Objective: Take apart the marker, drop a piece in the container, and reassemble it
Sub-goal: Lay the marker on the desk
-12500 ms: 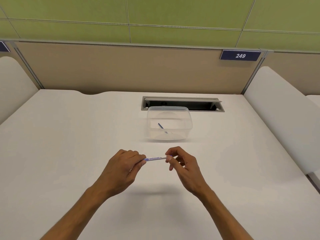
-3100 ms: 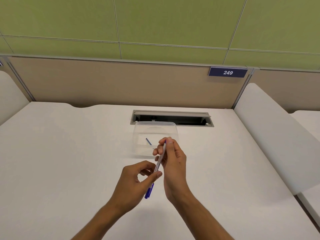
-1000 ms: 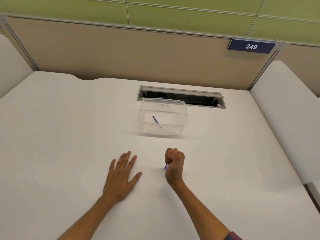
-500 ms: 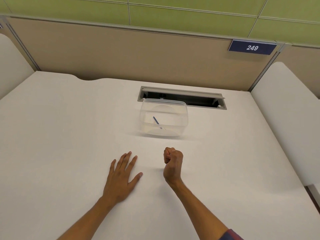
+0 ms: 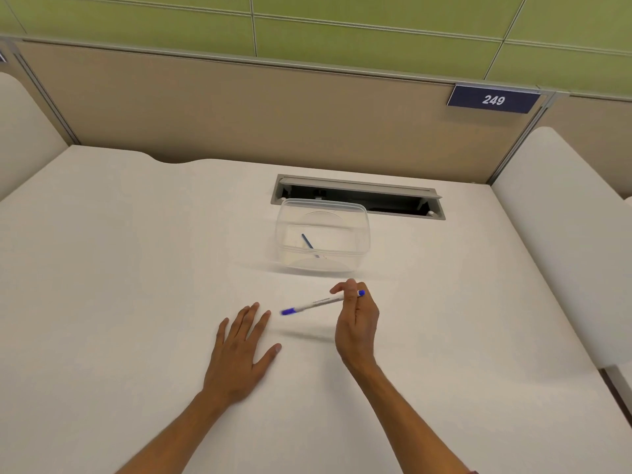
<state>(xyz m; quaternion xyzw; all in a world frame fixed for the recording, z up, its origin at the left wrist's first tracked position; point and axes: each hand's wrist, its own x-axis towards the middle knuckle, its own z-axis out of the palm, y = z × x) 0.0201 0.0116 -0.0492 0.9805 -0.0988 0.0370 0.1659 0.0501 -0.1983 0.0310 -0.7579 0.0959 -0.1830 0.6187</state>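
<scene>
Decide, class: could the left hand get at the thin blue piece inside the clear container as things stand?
Probably yes: the left hand lies flat and empty, the container is lidless, and nothing stands between them.

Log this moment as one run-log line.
right hand: holds marker above desk | left hand: flat, empty | container: thin blue piece inside

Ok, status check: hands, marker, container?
Left hand flat on desk, empty. Right hand grip on marker, held above desk. Container holds a thin blue piece. Nothing in the way.
</scene>
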